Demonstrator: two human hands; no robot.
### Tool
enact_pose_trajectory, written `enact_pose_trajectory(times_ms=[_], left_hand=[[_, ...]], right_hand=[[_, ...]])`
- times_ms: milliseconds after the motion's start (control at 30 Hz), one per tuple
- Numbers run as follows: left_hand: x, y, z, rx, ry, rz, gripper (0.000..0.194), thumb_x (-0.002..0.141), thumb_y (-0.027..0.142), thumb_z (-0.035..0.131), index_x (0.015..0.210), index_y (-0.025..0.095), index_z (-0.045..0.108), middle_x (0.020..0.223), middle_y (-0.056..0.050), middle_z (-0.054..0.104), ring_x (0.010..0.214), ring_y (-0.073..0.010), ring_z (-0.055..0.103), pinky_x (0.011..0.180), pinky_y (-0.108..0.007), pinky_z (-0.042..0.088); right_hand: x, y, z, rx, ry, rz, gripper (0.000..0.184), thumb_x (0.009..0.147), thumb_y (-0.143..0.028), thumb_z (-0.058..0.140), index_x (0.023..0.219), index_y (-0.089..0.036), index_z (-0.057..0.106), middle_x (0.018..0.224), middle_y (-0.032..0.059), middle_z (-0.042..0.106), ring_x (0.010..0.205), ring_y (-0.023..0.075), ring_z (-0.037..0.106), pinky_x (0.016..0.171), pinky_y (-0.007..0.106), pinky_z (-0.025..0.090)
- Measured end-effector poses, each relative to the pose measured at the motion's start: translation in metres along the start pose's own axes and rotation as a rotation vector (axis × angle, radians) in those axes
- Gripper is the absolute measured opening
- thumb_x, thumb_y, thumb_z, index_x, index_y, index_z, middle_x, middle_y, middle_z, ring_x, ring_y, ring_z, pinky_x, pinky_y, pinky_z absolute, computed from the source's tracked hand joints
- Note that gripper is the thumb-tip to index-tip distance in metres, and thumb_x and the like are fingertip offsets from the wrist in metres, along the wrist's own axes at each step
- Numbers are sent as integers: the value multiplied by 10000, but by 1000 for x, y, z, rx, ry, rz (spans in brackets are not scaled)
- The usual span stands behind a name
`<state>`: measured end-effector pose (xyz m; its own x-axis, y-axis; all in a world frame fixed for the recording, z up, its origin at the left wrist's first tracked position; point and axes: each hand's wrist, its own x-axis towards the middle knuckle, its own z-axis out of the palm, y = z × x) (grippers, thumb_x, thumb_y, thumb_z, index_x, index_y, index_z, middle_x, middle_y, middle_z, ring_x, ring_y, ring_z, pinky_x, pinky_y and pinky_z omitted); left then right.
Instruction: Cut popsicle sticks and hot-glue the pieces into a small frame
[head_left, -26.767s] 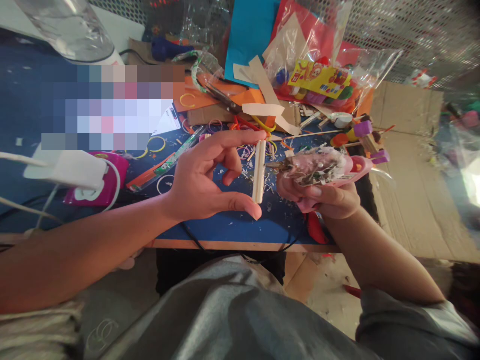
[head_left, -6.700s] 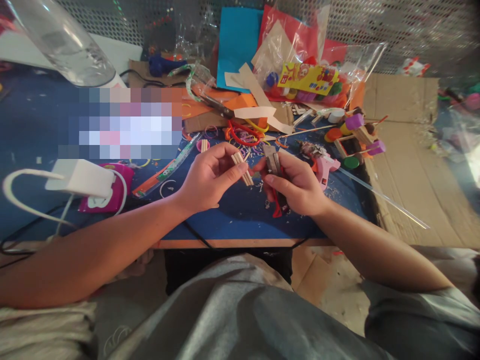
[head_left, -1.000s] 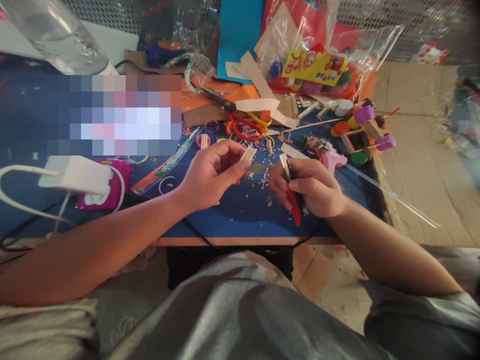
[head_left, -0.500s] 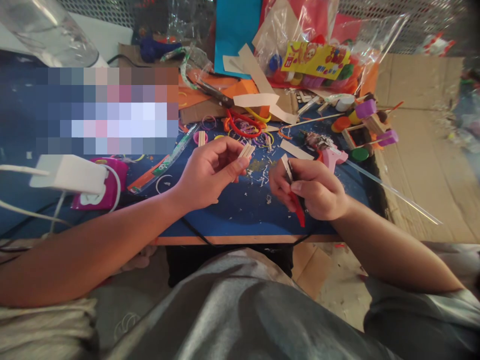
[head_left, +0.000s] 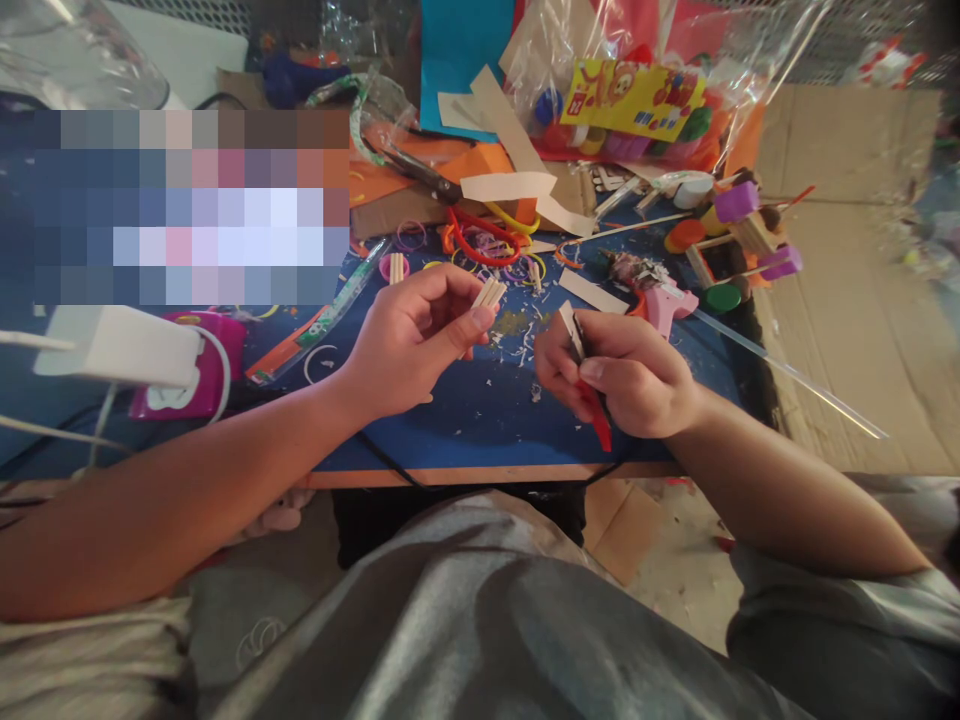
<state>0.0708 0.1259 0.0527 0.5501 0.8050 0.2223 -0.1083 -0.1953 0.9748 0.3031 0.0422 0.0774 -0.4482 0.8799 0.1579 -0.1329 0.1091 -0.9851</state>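
Above the blue table (head_left: 480, 430), left-hand fingers (head_left: 482, 318) pinch pale sticks (head_left: 491, 292) between them.

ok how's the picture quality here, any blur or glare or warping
In the head view, now: pixel blocks hide a patch at upper left; the bag throws back small bright glints; the table edge bows slightly; the far right looks smeared; the shirt is dim, with soft shadows in its folds.
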Motion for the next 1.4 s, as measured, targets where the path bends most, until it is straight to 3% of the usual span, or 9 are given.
enact_pose_trajectory(times_ms=[367, 700, 933, 1100, 1400], left_hand=[[0, 4, 0, 28, -4, -14, 408, 970, 593, 887, 986, 213, 740, 817, -9, 751, 646, -119, 659, 580, -252, 582], [0, 3, -2, 47, -19, -13, 385, 996, 590, 862, 998, 224, 741, 809, -12, 752, 637, -127, 658, 588, -268, 590], [0, 3, -2, 17, -18, -3, 365, 994, 561, 866, 1002, 217, 745, 818, -7, 746, 639, -119, 655, 587, -261, 588], [0, 4, -2, 37, -13, -28, 380, 987, 574, 871, 993, 218, 736, 827, -12, 755, 646, -125, 660, 593, -270, 587], [0, 0, -2, 51, -10, -17, 379, 995, 575, 861, 1002, 216, 740, 835, -16, 755, 666, -133, 666, 597, -282, 577]], right_hand=[[0, -1, 1, 6, 3, -9, 345, 1114, -424, 657, 845, -226, 569, 642, -43, 565, 521, 103, 477, 501, 251, 380], [-2, 4, -7, 181, 39, 41, 251, 954, -378, 802, 881, -200, 640, 809, -9, 625, 593, 127, 591, 532, 266, 427], [-3, 3, -4, 112, 28, -4, 227, 1008, -336, 752, 865, -196, 644, 780, -18, 603, 559, 100, 556, 507, 248, 401], [-2, 0, 0, 73, 47, -7, 318, 1053, -410, 736, 839, -215, 604, 707, -38, 584, 496, 86, 501, 459, 237, 357], [1, 0, 2, 104, 61, -6, 349, 1061, -444, 730, 827, -215, 607, 695, -33, 576, 515, 110, 511, 498, 269, 409]])
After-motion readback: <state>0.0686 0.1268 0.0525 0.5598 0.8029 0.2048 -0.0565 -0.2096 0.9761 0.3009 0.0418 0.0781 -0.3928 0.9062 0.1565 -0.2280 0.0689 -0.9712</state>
